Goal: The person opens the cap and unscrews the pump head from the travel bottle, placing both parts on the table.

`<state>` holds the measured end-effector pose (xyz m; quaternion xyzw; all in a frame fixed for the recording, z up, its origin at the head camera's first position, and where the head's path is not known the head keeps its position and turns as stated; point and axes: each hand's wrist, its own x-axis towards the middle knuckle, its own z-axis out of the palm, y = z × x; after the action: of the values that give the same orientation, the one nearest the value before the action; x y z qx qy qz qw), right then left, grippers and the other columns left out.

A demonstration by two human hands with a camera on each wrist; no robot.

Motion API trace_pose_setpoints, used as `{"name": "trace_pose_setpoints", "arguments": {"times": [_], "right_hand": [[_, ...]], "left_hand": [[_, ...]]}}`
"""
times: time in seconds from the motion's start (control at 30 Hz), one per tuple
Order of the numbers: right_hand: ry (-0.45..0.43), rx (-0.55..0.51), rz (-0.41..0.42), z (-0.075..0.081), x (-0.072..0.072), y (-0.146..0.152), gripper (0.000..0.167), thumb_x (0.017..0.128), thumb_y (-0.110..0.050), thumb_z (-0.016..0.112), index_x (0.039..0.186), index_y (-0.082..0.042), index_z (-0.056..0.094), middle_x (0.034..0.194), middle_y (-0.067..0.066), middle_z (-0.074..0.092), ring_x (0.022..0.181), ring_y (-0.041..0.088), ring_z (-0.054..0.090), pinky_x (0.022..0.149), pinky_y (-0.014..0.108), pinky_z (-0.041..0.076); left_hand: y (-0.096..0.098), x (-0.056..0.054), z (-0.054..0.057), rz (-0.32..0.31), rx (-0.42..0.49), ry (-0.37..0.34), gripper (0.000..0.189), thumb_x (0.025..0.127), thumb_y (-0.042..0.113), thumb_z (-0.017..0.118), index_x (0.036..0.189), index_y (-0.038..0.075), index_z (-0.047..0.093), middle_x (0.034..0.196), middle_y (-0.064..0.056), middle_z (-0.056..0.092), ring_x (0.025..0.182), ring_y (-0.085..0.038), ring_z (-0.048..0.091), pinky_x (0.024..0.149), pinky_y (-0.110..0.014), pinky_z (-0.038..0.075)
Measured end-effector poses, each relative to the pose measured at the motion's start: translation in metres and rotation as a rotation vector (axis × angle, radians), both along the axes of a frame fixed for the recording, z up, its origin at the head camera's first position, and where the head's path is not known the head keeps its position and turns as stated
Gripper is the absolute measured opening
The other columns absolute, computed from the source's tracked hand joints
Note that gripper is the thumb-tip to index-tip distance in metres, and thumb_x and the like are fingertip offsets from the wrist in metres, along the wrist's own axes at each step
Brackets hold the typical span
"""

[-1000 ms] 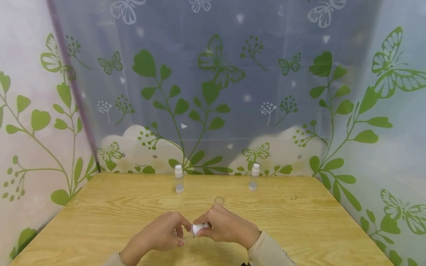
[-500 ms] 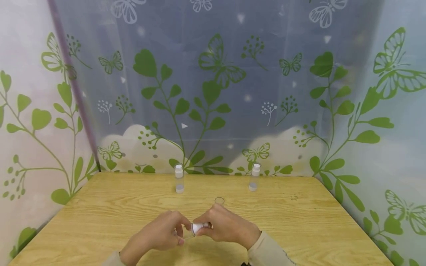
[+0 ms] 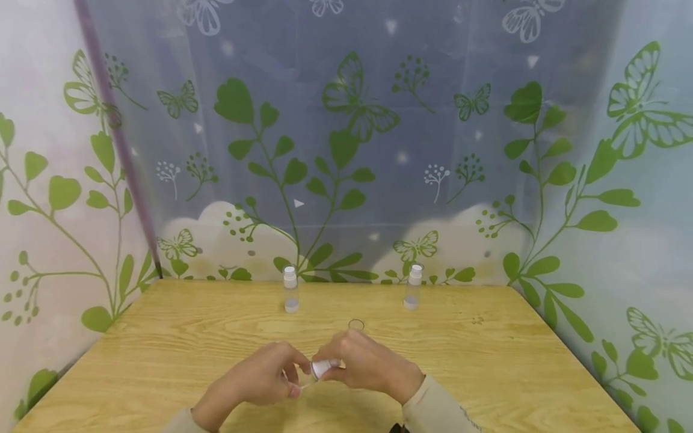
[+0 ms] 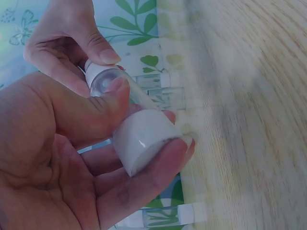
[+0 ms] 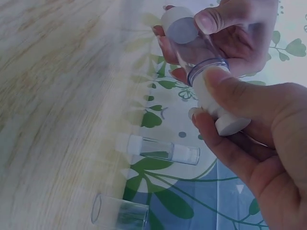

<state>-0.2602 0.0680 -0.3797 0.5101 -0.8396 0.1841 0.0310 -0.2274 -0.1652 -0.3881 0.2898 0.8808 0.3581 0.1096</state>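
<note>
Between the two hands a small pump bottle lies tilted, with a clear body (image 5: pixel 195 49), a white base (image 4: pixel 144 136) and a white pump head (image 3: pixel 323 368). My left hand (image 3: pixel 265 374) grips the base end, its thumb along the clear wall and its fingers curled beneath. At the other end my right hand (image 3: pixel 370 368) pinches the white pump head between thumb and fingers, as the right wrist view shows. Collar and clear rim meet there; whether they are fastened I cannot tell. In the head view, fingers hide most of the clear body.
Two similar bottles, one at the left (image 3: pixel 290 290) and one at the right (image 3: pixel 413 287), stand upright near the table's back edge. A clear open-ended cap (image 5: pixel 120 212) stands on the wooden table (image 3: pixel 178 355), just beyond the right hand. Printed curtains surround the back and sides.
Both hands keep nearly the same place and hold on the bottle. The whole head view shifts very slightly; the standing bottles and the clear cap stay put.
</note>
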Motion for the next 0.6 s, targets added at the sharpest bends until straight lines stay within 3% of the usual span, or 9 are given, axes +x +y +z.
{"name": "trace_pose_setpoints", "arguments": {"times": [0.27,0.33,0.6], "right_hand": [[-0.011,-0.071,0.026,0.0006,-0.0045,0.0016,0.019,0.092,-0.013,0.079,0.111,-0.011,0.078,0.108,-0.002,0.080,0.092,-0.003,0.069,0.086,0.017,0.047],[-0.054,-0.080,0.005,0.0010,-0.0052,0.0025,0.019,0.095,-0.017,0.075,0.113,-0.012,0.077,0.109,-0.002,0.079,0.089,-0.004,0.068,0.087,0.020,0.043],[-0.285,-0.080,-0.034,0.0002,-0.0082,0.0029,0.026,0.106,-0.027,0.058,0.119,-0.011,0.075,0.110,0.001,0.079,0.083,-0.007,0.067,0.081,0.013,0.052]], "left_hand": [[-0.0009,-0.0009,0.0000,0.028,-0.010,0.036,0.033,0.078,-0.007,0.078,0.111,-0.004,0.074,0.084,-0.012,0.077,0.067,-0.009,0.067,0.061,-0.025,0.057],[-0.0009,-0.0015,0.0011,0.034,-0.019,0.055,0.034,0.078,-0.007,0.079,0.111,-0.004,0.074,0.083,-0.012,0.077,0.067,-0.010,0.068,0.062,-0.026,0.058],[0.0004,0.0000,0.0060,0.030,-0.053,0.099,0.034,0.077,-0.007,0.080,0.110,-0.003,0.074,0.084,-0.010,0.077,0.071,-0.014,0.070,0.066,-0.029,0.060]]}}
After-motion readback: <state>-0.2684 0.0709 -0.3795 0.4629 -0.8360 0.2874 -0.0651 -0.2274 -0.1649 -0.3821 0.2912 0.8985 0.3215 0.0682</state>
